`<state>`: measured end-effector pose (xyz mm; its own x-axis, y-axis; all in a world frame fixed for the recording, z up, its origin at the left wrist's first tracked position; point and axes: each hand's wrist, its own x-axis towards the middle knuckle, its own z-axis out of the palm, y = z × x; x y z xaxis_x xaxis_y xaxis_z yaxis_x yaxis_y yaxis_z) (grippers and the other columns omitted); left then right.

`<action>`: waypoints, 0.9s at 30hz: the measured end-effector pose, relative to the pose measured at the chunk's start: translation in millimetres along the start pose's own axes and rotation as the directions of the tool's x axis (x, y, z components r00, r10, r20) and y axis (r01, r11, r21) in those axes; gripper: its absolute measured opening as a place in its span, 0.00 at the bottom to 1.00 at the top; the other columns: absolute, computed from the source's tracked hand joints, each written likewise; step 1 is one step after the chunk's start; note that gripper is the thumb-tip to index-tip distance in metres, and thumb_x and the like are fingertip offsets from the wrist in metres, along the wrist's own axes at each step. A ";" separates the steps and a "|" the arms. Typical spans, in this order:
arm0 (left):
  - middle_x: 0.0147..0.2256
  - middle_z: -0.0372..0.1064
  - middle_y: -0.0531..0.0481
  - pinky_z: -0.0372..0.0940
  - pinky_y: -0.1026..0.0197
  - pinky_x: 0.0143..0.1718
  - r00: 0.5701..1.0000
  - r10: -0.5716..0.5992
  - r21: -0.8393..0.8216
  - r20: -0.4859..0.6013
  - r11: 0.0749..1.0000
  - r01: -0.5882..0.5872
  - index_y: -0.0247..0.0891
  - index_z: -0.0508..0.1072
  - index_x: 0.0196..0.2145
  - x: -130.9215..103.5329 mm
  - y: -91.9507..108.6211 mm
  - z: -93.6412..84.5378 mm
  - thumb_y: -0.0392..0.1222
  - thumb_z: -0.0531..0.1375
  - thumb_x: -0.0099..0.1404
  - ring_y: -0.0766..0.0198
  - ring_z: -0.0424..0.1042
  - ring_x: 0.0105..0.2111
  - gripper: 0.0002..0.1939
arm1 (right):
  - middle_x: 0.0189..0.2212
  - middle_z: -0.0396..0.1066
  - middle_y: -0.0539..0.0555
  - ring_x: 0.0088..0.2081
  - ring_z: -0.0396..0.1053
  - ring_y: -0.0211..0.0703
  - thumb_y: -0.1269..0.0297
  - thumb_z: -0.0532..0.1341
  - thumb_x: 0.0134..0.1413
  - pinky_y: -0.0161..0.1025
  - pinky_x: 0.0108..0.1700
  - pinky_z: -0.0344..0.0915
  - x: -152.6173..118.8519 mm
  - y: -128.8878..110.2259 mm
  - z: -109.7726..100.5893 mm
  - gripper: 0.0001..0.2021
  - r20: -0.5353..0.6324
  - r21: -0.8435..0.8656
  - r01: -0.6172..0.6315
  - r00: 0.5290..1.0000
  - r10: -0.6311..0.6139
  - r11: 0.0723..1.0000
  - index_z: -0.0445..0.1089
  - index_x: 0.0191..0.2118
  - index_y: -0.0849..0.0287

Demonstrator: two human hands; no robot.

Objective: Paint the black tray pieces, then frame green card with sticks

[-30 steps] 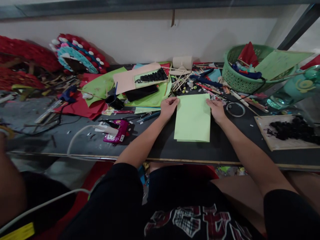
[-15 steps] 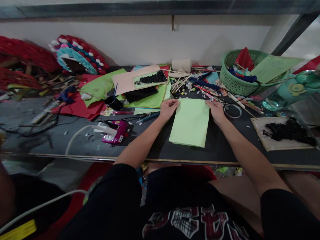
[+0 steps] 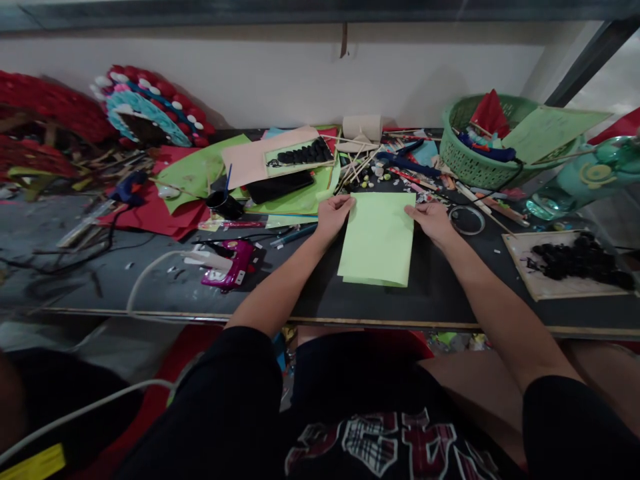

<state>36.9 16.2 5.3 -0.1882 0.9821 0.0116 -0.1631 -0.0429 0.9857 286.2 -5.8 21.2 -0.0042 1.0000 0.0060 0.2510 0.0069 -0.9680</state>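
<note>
A folded sheet of light green paper (image 3: 379, 240) is held above the dark table in front of me, its layers slightly apart along the lower edge. My left hand (image 3: 336, 215) pinches it near the upper left corner. On the opposite side, my right hand (image 3: 431, 220) grips the right edge close to the top between thumb and fingers. A roll of clear tape (image 3: 467, 220) lies just right of my right hand. Behind the paper are thin wooden sticks (image 3: 357, 167) and small scraps.
A green basket (image 3: 463, 163) with paper and a glue gun stands back right, beside a teal bottle (image 3: 590, 177). Farther right lies a board with black pieces (image 3: 520, 273). Left are a purple power adapter (image 3: 227, 267), a black cup (image 3: 225, 205) and red paper (image 3: 175, 220).
The paper has shifted slightly up and its lower edge has lifted, with the layers parting a little more. My right hand has slid slightly lower along its edge.
</note>
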 end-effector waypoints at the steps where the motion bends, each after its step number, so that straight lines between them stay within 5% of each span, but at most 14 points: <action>1: 0.25 0.76 0.52 0.68 0.65 0.30 1.000 0.002 0.007 -0.003 1.000 -0.002 0.36 0.78 0.29 0.8 -0.7 -0.5 0.46 0.73 0.48 0.67 0.74 0.26 0.14 | 0.19 0.71 0.49 0.27 0.71 0.41 0.35 0.70 0.34 0.38 0.30 0.68 -0.8 -0.8 -0.3 0.28 -0.008 0.015 -0.009 1.000 0.009 1.000 0.74 0.23 0.59; 8: 0.30 0.78 0.49 0.70 0.61 0.38 0.996 0.049 0.052 -0.080 0.998 -0.045 0.36 0.79 0.32 6.4 -5.1 -5.6 0.44 0.71 0.53 0.63 0.76 0.32 0.11 | 0.27 0.78 0.50 0.28 0.72 0.41 0.43 0.74 0.30 0.40 0.33 0.71 -5.1 -8.7 0.0 0.24 -0.068 0.053 -0.010 0.998 0.014 0.999 0.80 0.29 0.58; 14: 0.31 0.78 0.49 0.71 0.60 0.41 0.979 0.106 0.060 -0.172 0.994 -0.097 0.36 0.78 0.33 10.0 -4.5 -6.9 0.43 0.70 0.55 0.62 0.76 0.34 0.10 | 0.26 0.79 0.52 0.29 0.75 0.44 0.49 0.77 0.23 0.44 0.35 0.75 -9.5 -16.6 2.6 0.23 0.045 0.149 -0.123 0.992 0.118 0.981 0.79 0.28 0.59; 20: 0.32 0.77 0.48 0.70 0.60 0.43 0.959 0.171 0.084 -0.224 0.984 -0.156 0.37 0.77 0.32 11.3 -2.8 -10.5 0.44 0.69 0.56 0.62 0.76 0.35 0.10 | 0.23 0.77 0.52 0.22 0.70 0.39 0.52 0.76 0.32 0.35 0.19 0.66 -14.4 -24.0 3.4 0.18 0.111 0.061 -0.152 0.983 0.145 0.986 0.79 0.28 0.60; 27: 0.33 0.77 0.49 0.70 0.61 0.43 0.928 0.234 0.125 -0.291 0.971 -0.205 0.38 0.76 0.33 13.8 -7.6 -13.2 0.45 0.67 0.58 0.63 0.76 0.35 0.09 | 0.23 0.77 0.53 0.23 0.71 0.38 0.57 0.76 0.35 0.35 0.23 0.68 -15.9 -27.5 2.2 0.13 0.187 0.034 -0.198 0.964 0.189 0.980 0.78 0.26 0.59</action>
<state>22.7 27.7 -4.3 -0.4945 0.8476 0.1924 0.0018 -0.2204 0.9754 277.2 -21.8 47.2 -0.1378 0.9648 -0.2239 0.2140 -0.1917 -0.9578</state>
